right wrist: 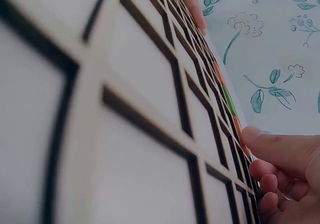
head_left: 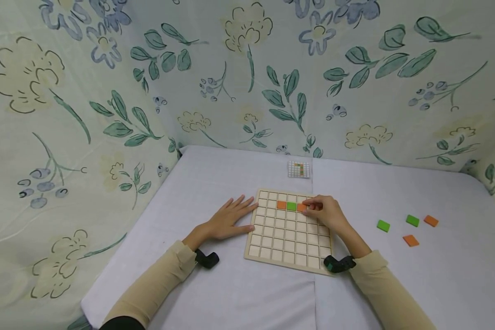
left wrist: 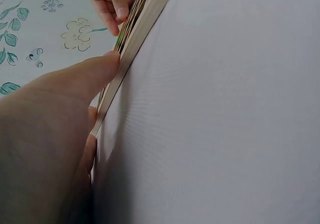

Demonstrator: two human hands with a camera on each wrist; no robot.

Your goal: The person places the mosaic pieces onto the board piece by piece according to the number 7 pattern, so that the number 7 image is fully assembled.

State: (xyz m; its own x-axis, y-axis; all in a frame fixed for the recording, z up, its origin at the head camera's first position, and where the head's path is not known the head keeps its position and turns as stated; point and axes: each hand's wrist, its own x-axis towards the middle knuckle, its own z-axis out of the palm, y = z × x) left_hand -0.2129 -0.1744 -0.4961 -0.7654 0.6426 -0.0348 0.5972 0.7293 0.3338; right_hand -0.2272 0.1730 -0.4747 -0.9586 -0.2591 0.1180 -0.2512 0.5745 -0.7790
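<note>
The left hand [head_left: 228, 220] lies spread on the desk [head_left: 214, 293], its fingertips and thumb against the left edge of the gridded wooden board [head_left: 279, 243], which sits between the hands. The right hand [head_left: 330, 213] bends over the board's far right part, thumb and forefinger seemingly pinching an orange tile [head_left: 300, 207]; next to it, toward the left hand, come a green tile [head_left: 291, 206] and a second orange tile [head_left: 281, 205]. The step in hand looks like seating the pinched tile in its square; the next move would call for letting go without nudging its neighbour, then reaching right of that hand to the loose green tiles [head_left: 383, 225] and loose orange tiles [head_left: 410, 240]. Beyond the hands lies a small gridded card [head_left: 299, 169], probably a pattern to copy, too small to read surely. The right fingers hide adjoining squares, so whether the tile lies fully flat cannot be told. The left wrist view catches the board only edge-on.
</note>
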